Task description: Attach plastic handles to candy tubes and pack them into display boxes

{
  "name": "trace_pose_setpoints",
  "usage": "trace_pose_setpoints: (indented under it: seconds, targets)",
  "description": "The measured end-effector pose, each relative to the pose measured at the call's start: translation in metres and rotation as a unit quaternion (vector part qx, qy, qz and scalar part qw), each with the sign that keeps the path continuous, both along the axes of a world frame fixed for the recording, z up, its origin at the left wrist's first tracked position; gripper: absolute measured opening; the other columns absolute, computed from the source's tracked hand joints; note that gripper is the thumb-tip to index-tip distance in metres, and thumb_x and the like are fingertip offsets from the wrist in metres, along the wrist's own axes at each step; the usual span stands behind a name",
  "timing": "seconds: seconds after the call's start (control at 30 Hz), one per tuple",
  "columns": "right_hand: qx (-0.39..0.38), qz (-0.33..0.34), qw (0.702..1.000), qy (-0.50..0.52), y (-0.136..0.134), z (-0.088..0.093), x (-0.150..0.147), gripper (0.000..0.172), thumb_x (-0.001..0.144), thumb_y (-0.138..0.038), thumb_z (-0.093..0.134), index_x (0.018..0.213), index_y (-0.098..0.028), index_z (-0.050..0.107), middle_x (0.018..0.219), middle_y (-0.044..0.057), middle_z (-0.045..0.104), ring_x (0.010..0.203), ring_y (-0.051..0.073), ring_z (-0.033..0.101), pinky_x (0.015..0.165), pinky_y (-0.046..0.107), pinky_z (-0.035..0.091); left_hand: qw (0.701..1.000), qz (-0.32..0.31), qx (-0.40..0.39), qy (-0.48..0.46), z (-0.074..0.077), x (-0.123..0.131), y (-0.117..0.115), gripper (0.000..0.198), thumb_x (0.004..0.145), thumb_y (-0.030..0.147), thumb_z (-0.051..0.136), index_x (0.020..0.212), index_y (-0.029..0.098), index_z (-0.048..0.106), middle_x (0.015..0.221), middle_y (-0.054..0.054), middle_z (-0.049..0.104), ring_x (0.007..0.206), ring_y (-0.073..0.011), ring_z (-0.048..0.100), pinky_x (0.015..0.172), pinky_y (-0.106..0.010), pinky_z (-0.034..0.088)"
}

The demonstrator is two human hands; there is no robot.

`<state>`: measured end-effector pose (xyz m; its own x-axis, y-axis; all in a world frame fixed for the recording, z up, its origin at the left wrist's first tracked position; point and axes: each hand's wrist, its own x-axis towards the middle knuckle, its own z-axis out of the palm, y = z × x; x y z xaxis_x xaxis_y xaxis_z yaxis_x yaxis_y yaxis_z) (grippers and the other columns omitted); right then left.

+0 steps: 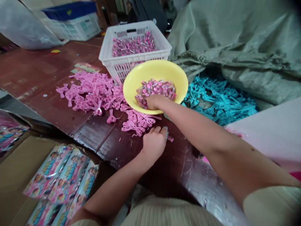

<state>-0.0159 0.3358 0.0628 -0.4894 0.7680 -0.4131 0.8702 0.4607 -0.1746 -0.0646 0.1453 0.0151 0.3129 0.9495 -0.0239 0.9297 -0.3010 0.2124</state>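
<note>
My right hand [152,102] reaches over the rim of a yellow plastic bowl [155,70], its fingers pressed into a heap of small pink wrapped pieces [156,91]. The fingertips are hidden in the heap. My left hand [154,142] rests on the dark wooden table [94,138], fingers curled down, just below a loose pile of pink plastic scraps [98,97]. A small pink strip [170,138] lies by its fingertips.
A white slotted crate [135,47] full of pink pieces stands behind the bowl. Teal plastic scraps [218,100] lie on the right beside a grey-green sack [235,40]. Printed packaging cards [61,179] lie in a cardboard box at lower left.
</note>
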Motion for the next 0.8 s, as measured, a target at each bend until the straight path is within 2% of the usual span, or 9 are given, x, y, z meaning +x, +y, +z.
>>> trace_pose_setpoints:
  seconds: [0.13,0.3,0.4,0.47,0.53,0.57,0.67,0.73,0.8]
  targets:
    - [-0.010,-0.007,1.000,0.026,0.000,-0.009,0.014,0.038,0.082,-0.010,0.066,0.119,-0.004,0.070,0.117,0.019,0.072,0.102,0.029,0.069,0.087,0.037,0.052,1.000,-0.018,0.016,-0.020,0.003,-0.014,-0.008,0.036,0.098,0.014,0.046,0.128,0.024,0.064,0.121,-0.008,0.066,0.107,-0.0240,0.063,0.082,-0.032,0.055]
    - [0.056,-0.035,0.994,0.087,-0.003,0.014,0.039,0.025,0.090,-0.016,0.057,0.110,-0.006,0.069,0.115,0.020,0.071,0.103,0.028,0.067,0.089,0.036,0.050,0.991,0.111,0.057,0.040,0.008,-0.061,-0.005,0.025,0.089,0.011,0.054,0.107,0.023,0.068,0.110,-0.008,0.068,0.101,-0.0250,0.064,0.074,-0.031,0.054]
    - [0.133,-0.055,0.978,0.152,-0.029,0.034,0.060,0.027,0.099,-0.023,0.043,0.114,-0.009,0.061,0.117,0.019,0.069,0.104,0.026,0.065,0.089,0.035,0.049,0.978,0.179,0.090,0.054,0.001,-0.097,-0.011,0.020,0.086,0.010,0.055,0.098,0.022,0.066,0.106,-0.008,0.068,0.102,-0.0264,0.062,0.082,-0.034,0.054]
    - [0.164,-0.076,0.952,0.246,-0.067,0.036,0.080,0.025,0.102,-0.029,0.040,0.112,-0.014,0.057,0.109,0.015,0.071,0.095,0.022,0.067,0.083,0.032,0.049,0.976,0.183,0.105,0.045,-0.004,-0.119,-0.017,0.023,0.084,0.008,0.054,0.096,0.022,0.066,0.107,-0.008,0.068,0.103,-0.0268,0.061,0.089,-0.037,0.053]
    - [0.131,-0.090,0.930,0.332,-0.116,0.022,0.099,0.020,0.101,-0.036,0.044,0.100,-0.020,0.055,0.091,0.006,0.073,0.077,0.019,0.068,0.070,0.029,0.049,0.981,0.152,0.119,0.037,-0.008,-0.132,-0.023,0.029,0.082,0.005,0.052,0.099,0.022,0.068,0.111,-0.009,0.068,0.106,-0.0272,0.058,0.096,-0.038,0.051]
    - [0.107,-0.097,0.932,0.334,-0.142,0.008,0.107,0.016,0.099,-0.036,0.048,0.095,-0.022,0.054,0.085,0.003,0.073,0.072,0.018,0.068,0.066,0.028,0.048,0.984,0.124,0.124,0.037,-0.008,-0.136,-0.024,0.032,0.082,0.004,0.051,0.103,0.021,0.068,0.113,-0.010,0.068,0.108,-0.0275,0.057,0.099,-0.039,0.050]
    - [0.084,-0.088,0.961,0.248,-0.217,-0.045,0.120,0.005,0.091,-0.026,0.055,0.087,-0.023,0.054,0.069,-0.001,0.067,0.059,0.018,0.066,0.057,0.027,0.045,0.991,0.015,0.120,0.049,-0.009,-0.136,-0.017,0.043,0.087,0.004,0.047,0.123,0.019,0.066,0.130,-0.010,0.066,0.117,-0.0282,0.054,0.105,-0.042,0.045]
    - [0.134,-0.068,0.971,0.185,-0.254,-0.079,0.116,0.008,0.094,-0.022,0.051,0.093,-0.022,0.059,0.078,0.003,0.070,0.063,0.019,0.069,0.055,0.028,0.046,0.991,-0.061,0.102,0.058,-0.011,-0.131,-0.006,0.049,0.091,0.005,0.044,0.134,0.022,0.061,0.139,-0.008,0.063,0.124,-0.0284,0.051,0.107,-0.045,0.042]
    - [0.198,-0.052,0.967,0.152,-0.278,-0.102,0.107,0.019,0.100,-0.025,0.047,0.107,-0.021,0.064,0.093,0.008,0.073,0.076,0.022,0.072,0.059,0.029,0.051,0.988,-0.110,0.085,0.066,-0.015,-0.125,0.005,0.049,0.094,0.007,0.042,0.136,0.024,0.060,0.137,-0.008,0.065,0.128,-0.0288,0.050,0.107,-0.047,0.040]
